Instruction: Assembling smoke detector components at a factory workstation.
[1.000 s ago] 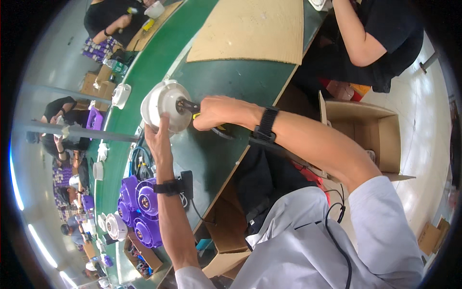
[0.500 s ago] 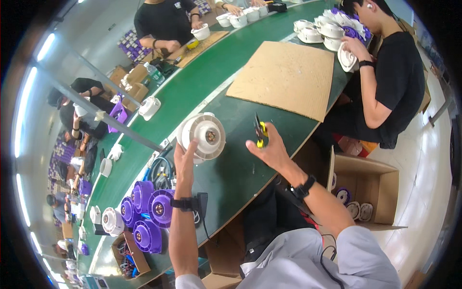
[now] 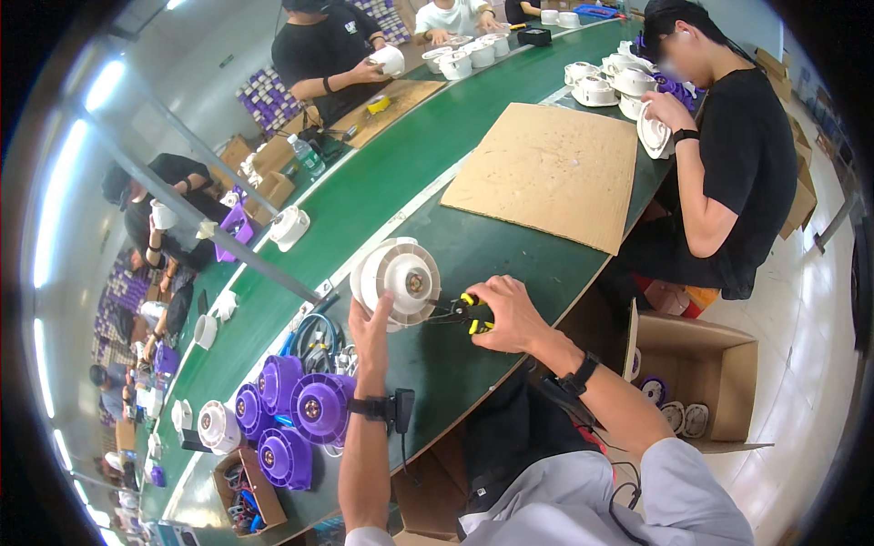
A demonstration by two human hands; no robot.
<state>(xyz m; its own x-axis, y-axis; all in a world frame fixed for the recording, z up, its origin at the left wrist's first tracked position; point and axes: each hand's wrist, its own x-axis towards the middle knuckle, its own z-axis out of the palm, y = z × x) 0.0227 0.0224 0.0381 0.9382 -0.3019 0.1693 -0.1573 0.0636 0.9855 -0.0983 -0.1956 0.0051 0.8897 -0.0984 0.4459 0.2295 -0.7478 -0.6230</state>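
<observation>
Above the near edge of the green table [image 3: 510, 250], I hold a white round housing [image 3: 398, 273] up in my left hand [image 3: 370, 332], its ribbed face and metal-centred hub tilted toward my right side. The left thumb presses on the front of it while the other fingers wrap out of sight behind. My right hand [image 3: 510, 314] grasps the pliers [image 3: 464, 312] by their yellow-and-black handles, and their thin tips point left at the housing's rim. From this distance I can't quite tell whether those tips touch the rim or stop just beside it.

Left of my forearm, four purple housings [image 3: 323, 408] cluster on the table, hubs showing, with a white ribbed housing [image 3: 218, 426] next to them. Coiled cables [image 3: 314, 338] lie just beyond the cluster, and an open small box [image 3: 267, 487] of mixed parts sits on its near side. A flat cardboard sheet [image 3: 546, 177] covers the table farther along.

To my right, a co-worker in black [image 3: 742, 146] handles a white part [image 3: 654, 127] near a pile of white and purple pieces. Below, beside the table, an open carton [image 3: 728, 382] holds several round parts.
</observation>
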